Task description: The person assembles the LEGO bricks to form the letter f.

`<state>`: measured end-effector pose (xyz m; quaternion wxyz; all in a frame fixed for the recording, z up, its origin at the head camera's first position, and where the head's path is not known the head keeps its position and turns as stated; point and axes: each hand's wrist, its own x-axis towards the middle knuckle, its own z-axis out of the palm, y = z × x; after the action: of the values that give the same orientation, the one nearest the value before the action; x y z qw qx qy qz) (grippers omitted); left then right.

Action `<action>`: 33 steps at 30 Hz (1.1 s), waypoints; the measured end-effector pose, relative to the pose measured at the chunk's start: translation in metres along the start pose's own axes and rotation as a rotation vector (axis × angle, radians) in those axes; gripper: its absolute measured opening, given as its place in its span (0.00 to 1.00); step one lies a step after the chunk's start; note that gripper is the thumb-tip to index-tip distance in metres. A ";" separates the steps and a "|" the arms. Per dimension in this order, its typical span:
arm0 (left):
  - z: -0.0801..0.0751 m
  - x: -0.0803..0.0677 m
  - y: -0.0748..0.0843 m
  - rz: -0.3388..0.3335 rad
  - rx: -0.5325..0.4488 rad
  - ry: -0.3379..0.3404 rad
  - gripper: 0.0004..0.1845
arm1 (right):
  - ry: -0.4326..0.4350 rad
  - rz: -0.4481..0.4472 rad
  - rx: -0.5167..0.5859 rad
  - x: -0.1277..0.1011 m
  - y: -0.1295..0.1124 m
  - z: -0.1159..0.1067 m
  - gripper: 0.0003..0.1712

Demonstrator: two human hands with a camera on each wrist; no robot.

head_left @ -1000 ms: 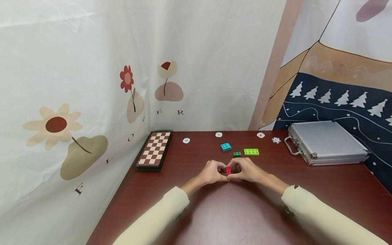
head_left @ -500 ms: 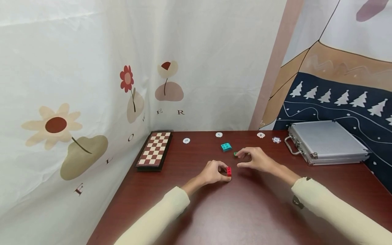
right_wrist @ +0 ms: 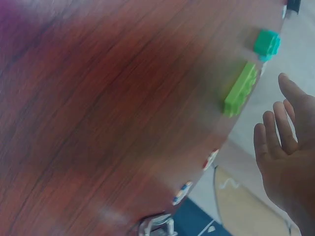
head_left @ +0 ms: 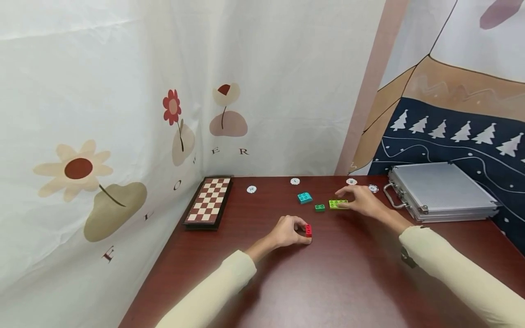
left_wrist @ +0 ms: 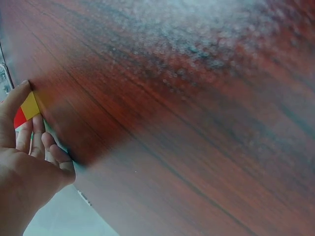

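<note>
The dark-red worktop stretches under both hands, with a silver briefcase-style case off to the right of the right hand and a chessboard left of the left one. Both forearms reach forward. The right hand hangs palm-inward, fingers loosely extended and thumb apart, holding nothing; the left hand pinches between thumb and fingertips.

At the right thumb lies the lime-green studded brick, partly covered; I can't tell whether they touch. I'd expect it light, rigid and hard to break, a bit slick on its flat walls, so best taken across the two long sides. Left of it, beyond both hands, is a turquoise brick. In the left hand's pinch sits a red brick against a yellow block, gripped by its sides. Between the hands, farther out, rests a small green brick; poker chips lie beyond.
</note>
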<state>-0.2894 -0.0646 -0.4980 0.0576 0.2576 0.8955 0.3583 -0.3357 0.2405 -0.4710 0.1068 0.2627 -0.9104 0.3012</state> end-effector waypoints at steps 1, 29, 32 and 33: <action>0.000 0.000 0.000 -0.001 0.000 0.001 0.18 | -0.001 0.005 -0.011 0.000 0.002 0.000 0.20; -0.002 0.002 0.000 0.033 0.011 -0.008 0.22 | -0.116 0.044 -0.020 -0.012 0.027 0.004 0.22; -0.004 0.002 0.000 0.051 -0.004 -0.016 0.23 | -0.132 0.037 0.006 -0.014 0.028 -0.001 0.26; -0.004 0.002 0.000 0.057 -0.007 -0.018 0.23 | -0.136 0.035 0.017 -0.015 0.028 -0.004 0.28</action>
<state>-0.2922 -0.0667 -0.4950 0.0561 0.2861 0.8860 0.3606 -0.3384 0.2675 -0.4869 0.0370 0.2674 -0.9175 0.2921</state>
